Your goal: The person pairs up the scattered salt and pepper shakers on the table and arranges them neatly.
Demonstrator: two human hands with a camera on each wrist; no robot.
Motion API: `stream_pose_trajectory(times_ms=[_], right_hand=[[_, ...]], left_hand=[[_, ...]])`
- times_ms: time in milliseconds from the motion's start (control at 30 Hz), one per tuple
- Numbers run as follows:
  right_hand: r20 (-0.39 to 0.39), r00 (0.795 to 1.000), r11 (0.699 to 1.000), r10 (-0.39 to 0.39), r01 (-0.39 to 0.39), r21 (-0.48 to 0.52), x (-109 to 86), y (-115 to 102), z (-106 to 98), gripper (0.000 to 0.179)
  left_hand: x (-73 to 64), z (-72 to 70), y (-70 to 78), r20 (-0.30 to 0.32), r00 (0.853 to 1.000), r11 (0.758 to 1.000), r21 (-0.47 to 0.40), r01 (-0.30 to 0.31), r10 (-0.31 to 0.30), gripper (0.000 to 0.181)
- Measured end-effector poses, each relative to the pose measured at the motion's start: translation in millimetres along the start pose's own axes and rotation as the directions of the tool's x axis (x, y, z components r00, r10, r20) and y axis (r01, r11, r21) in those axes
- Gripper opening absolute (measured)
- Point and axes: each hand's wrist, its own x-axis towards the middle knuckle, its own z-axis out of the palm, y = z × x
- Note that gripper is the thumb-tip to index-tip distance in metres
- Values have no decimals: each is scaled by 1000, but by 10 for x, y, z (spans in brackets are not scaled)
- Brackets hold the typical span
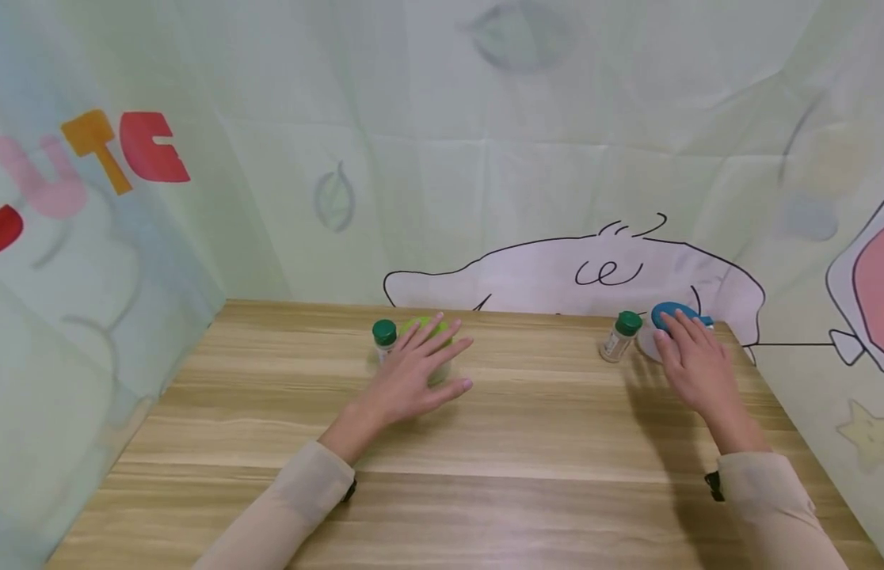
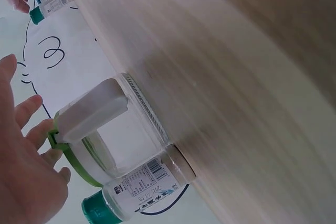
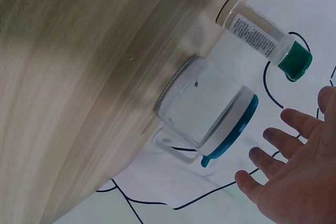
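Note:
My left hand (image 1: 411, 378), fingers spread, hovers over a clear handled jar (image 2: 137, 142) with a green lid. In the left wrist view the fingers are beside the lid and grip nothing. Against that jar stands a spice bottle (image 2: 144, 184) with a green cap and a printed label. On the right, my right hand (image 1: 701, 372) is stretched out above a second clear handled jar (image 3: 205, 106) with a blue lid. The right wrist view shows a gap between its fingers and that lid. Just left of this jar is another green-capped spice bottle (image 1: 619, 339). All four containers stand upright.
The wooden table (image 1: 499, 427) ends at the back just behind the containers. A printed curtain (image 1: 428, 182) with cartoon drawings hangs close behind it and along both sides. Between the two jar-and-bottle pairs lies a wide stretch of tabletop.

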Motion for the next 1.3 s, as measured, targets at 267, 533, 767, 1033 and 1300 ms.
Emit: stream_pose_trajectory(times_ms=[267,533,767,1033,1300], right_hand=[[11,1000,1000,12,-12,-15,51,104,-16,66],[28,999,999,30,-29,-34,60,174,-25,69],[20,1000,999,22,-21,-34,92,184,-10,69],[-23,1000,998,-14,13,-53,135,190,-12,66],[-29,999,998,-28,26,-65,191,189,-65,63]], left_hand=[[42,10,50,3,1000,999,-31,-24,24,67],[231,57,235,27,998,997,-60,-50,52,67],[362,103,372,33,997,997,-33,-74,75,67],[444,200,464,46,997,997,-51,-65,68,67],[569,278,561,72,995,996,-51,-69,73,68]])
